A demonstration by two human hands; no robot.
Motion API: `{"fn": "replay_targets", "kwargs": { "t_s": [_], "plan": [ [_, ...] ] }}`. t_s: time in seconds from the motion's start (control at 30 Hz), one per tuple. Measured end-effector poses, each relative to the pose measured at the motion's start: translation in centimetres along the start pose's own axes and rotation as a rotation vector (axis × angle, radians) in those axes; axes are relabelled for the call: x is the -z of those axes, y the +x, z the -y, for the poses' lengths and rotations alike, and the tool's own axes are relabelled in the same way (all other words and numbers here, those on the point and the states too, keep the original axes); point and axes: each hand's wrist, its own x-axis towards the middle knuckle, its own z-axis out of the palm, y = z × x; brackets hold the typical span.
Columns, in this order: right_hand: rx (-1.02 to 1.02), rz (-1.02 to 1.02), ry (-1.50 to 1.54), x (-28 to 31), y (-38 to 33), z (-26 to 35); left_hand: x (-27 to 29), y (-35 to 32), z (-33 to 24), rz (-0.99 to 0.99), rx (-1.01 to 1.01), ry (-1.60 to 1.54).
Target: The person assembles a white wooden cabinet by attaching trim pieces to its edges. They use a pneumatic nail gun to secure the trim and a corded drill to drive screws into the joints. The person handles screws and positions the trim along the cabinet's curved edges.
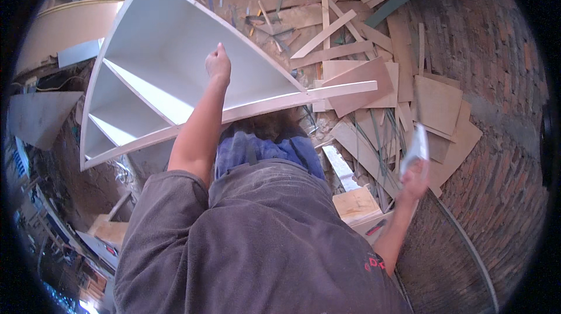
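A large white open-fronted cabinet [143, 28] fills the upper left, tilted, with slanting dividers between its compartments. Its near edge board [342, 89] sticks out past the corner to the right. In front of the biggest compartment is my left hand [218, 64], fingers curled closed with the thumb upward. Whatever it may hold is hidden. Off to the right my right hand [415, 179] is wrapped round a pale, blurred tool [417, 144] that points away from me. Its kind is unclear, and it is apart from the cabinet.
Loose wooden boards [435, 106] and thin strips [324, 33] lie scattered ahead and to the right. A brick-paved surface [497, 197] runs along the right, with a grey hose-like line [467, 238]. Beside my right leg stands a box-like piece with a wooden top [355, 204].
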Motion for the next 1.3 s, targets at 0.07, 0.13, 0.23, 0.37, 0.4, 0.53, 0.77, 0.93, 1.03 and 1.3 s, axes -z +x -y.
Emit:
{"fn": "replay_targets", "kwargs": {
  "t_s": [0.07, 0.13, 0.23, 0.37, 0.4, 0.53, 0.77, 0.93, 1.03, 1.3],
  "plan": [
    [0.105, 0.459, -0.323, -5.1, 0.9, -0.8, -2.7, 0.3, -1.2, -0.017, 0.069, -0.084],
    [0.297, 0.759, -0.322, -10.1, 0.9, -1.5, -5.4, 0.2, -2.3, -0.11, 0.023, -0.075],
    [0.473, 0.912, -0.291, -16.0, -0.5, -2.5, -8.3, 1.0, -4.2, -0.127, 0.189, 0.006],
    [0.376, 1.072, -0.486, -18.4, -0.9, -2.8, -11.1, 1.4, -5.8, -0.206, 0.193, 0.065],
    [0.399, 1.093, -0.526, -18.5, -0.8, -2.8, -11.6, 1.4, -5.8, -0.245, 0.177, 0.092],
    [0.337, 1.126, -0.574, -18.8, 0.0, -2.4, -12.6, 1.6, -4.7, -0.303, 0.135, 0.047],
    [0.245, 1.117, -0.699, -19.9, -0.2, 0.2, -13.4, 2.4, -3.7, -0.377, 0.076, 0.112],
    [0.244, 1.12, -0.597, -18.0, 0.7, 2.0, -14.1, 2.9, -2.7, -0.397, 0.044, 0.096],
    [0.284, 1.138, -0.666, -20.8, 0.9, -0.2, -14.2, 3.3, -2.0, -0.419, 0.015, 0.13],
    [0.316, 1.072, -0.712, -23.6, -0.4, -3.6, -14.2, 3.3, -2.3, -0.342, 0.099, 0.118]
  ]
}}
